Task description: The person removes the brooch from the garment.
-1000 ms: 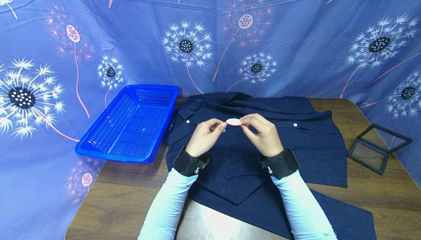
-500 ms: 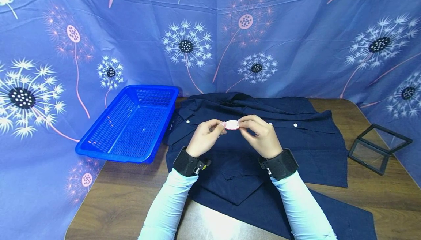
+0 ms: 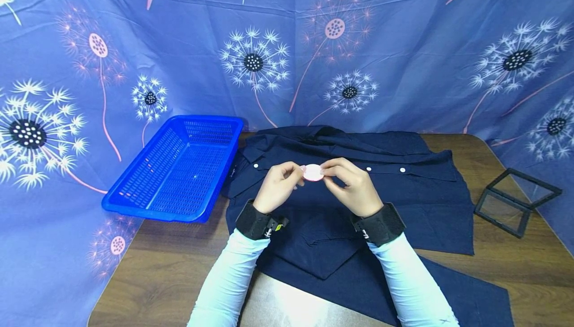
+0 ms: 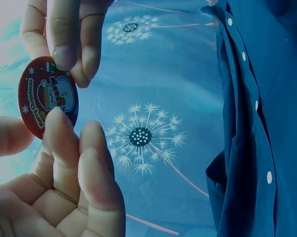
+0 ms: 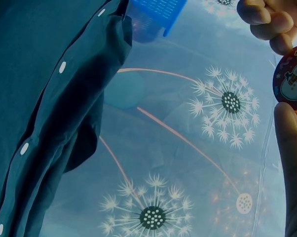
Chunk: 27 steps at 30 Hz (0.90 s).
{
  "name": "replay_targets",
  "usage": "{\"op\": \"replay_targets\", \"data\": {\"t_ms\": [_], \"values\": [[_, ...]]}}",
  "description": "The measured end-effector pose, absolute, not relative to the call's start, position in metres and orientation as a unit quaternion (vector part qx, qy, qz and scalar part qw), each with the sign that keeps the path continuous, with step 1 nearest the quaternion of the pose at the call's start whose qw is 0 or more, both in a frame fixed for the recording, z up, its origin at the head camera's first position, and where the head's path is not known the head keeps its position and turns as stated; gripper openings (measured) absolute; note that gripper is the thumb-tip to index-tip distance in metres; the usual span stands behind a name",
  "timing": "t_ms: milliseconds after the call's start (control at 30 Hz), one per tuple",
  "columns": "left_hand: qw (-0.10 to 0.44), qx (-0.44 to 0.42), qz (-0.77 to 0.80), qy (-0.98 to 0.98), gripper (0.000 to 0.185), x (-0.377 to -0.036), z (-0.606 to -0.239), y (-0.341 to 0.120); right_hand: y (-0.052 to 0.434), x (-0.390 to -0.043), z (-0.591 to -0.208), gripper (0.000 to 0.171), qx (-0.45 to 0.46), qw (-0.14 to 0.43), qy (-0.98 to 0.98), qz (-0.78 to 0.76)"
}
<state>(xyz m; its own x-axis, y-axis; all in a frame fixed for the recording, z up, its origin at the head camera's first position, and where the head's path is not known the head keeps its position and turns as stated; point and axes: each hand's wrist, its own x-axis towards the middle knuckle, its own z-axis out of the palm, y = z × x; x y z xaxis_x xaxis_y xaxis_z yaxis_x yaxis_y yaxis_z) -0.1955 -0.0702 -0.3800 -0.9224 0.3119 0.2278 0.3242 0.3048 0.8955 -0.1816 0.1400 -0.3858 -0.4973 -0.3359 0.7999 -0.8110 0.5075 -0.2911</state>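
Left hand (image 3: 278, 186) and right hand (image 3: 356, 187) pinch a round badge (image 3: 313, 173) between them.
Fingertips grip its opposite edges above a dark navy shirt (image 3: 323, 247) with white buttons (image 3: 402, 170); the badge's pale side faces the head view, while both wrist views show a snowman (image 4: 55, 94) on red. The shirt lies on the wooden table (image 3: 166, 267), between a black frame (image 3: 509, 199) on the right and a blue basket (image 3: 154, 215) on the left; a dandelion-print cloth (image 3: 403, 23) hangs behind.
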Motion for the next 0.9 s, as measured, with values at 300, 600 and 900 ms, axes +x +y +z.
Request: {"op": "replay_targets", "data": {"t_ms": [300, 600, 900], "values": [[-0.004, -0.178, -0.596, -0.783, 0.023, -0.1934, -0.3764, -0.0681, 0.1380, -0.1818, -0.3867, 0.024, 0.366, 0.350, -0.793, 0.339], [-0.016, -0.171, -0.636, -0.752, 0.023, -0.1921, -0.3757, -0.0661, 0.1382, -0.1812, -0.3854, 0.026, 0.364, 0.354, -0.794, 0.335], [-0.009, -0.168, -0.640, -0.750, 0.023, -0.1911, -0.3753, -0.0664, 0.1414, -0.1784, -0.3800, 0.026, 0.342, 0.347, -0.789, 0.374]]}}
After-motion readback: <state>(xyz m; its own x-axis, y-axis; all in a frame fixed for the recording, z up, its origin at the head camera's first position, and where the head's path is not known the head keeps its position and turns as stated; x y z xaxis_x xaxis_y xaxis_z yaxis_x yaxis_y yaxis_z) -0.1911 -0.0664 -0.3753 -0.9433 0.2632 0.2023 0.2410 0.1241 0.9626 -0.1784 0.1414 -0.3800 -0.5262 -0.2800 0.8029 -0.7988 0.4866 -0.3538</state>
